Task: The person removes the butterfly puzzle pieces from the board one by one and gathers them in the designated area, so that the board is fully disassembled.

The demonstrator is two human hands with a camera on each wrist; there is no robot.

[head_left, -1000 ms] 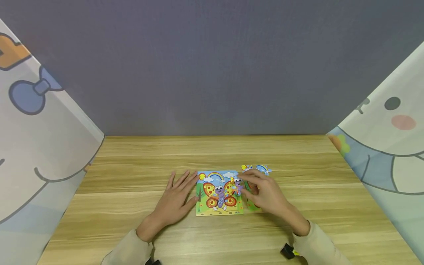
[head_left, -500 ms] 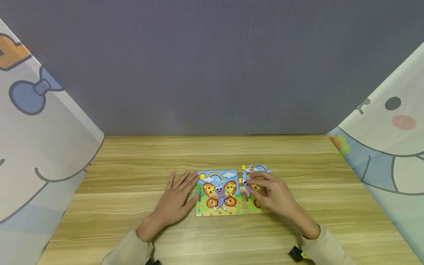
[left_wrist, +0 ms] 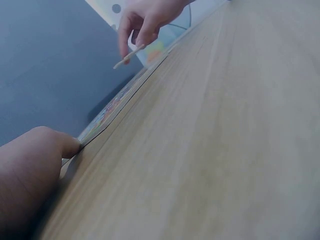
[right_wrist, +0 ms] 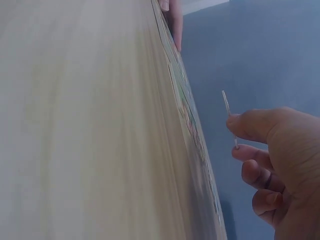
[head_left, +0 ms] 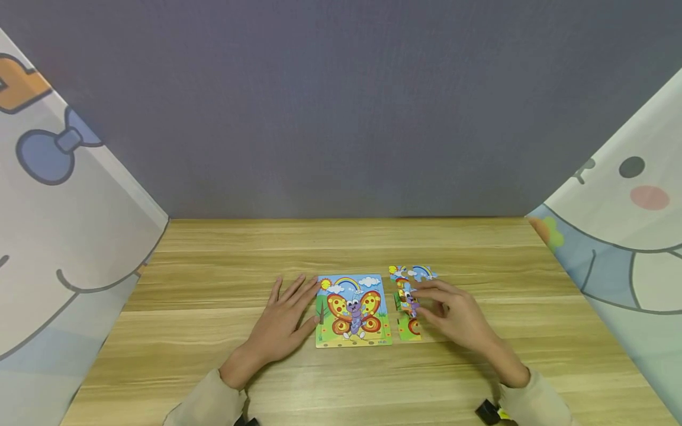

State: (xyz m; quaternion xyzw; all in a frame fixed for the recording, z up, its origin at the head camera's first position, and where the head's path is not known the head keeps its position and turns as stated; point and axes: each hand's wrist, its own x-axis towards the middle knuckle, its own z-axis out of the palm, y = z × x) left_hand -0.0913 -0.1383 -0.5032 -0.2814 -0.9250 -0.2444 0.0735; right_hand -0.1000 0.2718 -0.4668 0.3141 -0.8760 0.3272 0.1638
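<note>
Wooden table (head_left: 351,384): right hand (head_left: 459,315) pinches puzzle piece (head_left: 411,302), loose pieces (head_left: 409,330) partly hidden; left hand (head_left: 279,324) spread, grip slack.

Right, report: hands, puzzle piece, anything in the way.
Left hand touching butterfly board. Right hand pinching puzzle piece above table. Loose pieces beside board; no obstruction seen.

One bare left hand (head_left: 279,325) and one bare right hand (head_left: 455,313), pictured with one square butterfly-printed board (head_left: 354,310) at the left fingertips, one thin multicoloured puzzle piece (head_left: 411,302) between the right fingers, at least three flat printed pieces (head_left: 408,332) near them.
</note>
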